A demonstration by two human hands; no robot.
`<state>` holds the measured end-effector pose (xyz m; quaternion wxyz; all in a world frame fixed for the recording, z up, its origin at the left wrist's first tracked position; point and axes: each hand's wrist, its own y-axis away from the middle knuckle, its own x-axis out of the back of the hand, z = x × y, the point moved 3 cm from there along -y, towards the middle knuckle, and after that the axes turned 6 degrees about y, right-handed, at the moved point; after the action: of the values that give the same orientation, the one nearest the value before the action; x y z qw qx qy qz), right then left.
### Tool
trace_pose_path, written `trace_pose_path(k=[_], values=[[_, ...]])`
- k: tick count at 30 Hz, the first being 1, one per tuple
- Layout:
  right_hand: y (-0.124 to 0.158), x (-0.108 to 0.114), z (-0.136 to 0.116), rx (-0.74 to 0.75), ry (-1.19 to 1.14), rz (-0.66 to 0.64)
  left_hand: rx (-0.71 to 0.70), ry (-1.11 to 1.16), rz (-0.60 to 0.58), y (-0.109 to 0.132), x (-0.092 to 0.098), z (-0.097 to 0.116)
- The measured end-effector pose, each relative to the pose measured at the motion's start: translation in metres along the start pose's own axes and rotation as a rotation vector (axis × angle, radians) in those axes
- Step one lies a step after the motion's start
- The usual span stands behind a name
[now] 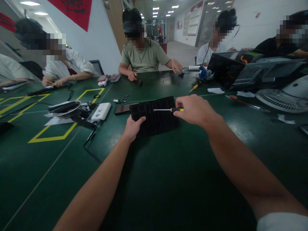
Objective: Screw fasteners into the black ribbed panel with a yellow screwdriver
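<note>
A black rectangular panel with ribs and compartments [157,123] is tilted up over the green table, its exact kind unclear. My left hand [133,127] grips its left edge, thumb on the front face and fingers behind. In my right hand [196,110] is a screwdriver [163,110] with a yellow and black handle, pinched by the handle. The metal shaft points left across the panel, its tip near the panel's upper middle. Whether the tip touches the surface I cannot tell. A dark phone-like device [122,109] lies just behind the panel's left corner.
A white power bank [101,111] and a heap of cables and parts [69,110] lie to the left. A white fan [286,96], a red pen [245,103] and grey equipment casings [264,72] stand or lie right. Several people sit around the table [154,179].
</note>
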<state>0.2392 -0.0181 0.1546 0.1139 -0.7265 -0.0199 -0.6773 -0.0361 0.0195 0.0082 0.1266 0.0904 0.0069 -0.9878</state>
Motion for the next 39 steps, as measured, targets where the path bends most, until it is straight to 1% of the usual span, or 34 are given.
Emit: trace_pose_path(k=[12,27,32,39], values=[[0.0014,0.0015,-0.0015,-0.014,0.001,-0.011,-0.003,-0.004,-0.006,0.0006,0.0005,-0.0001],[-0.0019,-0.0028,0.0004,-0.022,0.021,-0.02,-0.003,-0.011,0.001,-0.0005,0.0009,-0.0007],[-0.0009,-0.0012,-0.0004,-0.024,0.017,-0.001,0.002,-0.004,-0.009,0.0003,-0.0001,-0.0003],[0.0,0.0004,-0.0021,-0.024,0.008,-0.016,-0.001,-0.022,0.007,-0.0005,0.001,-0.0001]])
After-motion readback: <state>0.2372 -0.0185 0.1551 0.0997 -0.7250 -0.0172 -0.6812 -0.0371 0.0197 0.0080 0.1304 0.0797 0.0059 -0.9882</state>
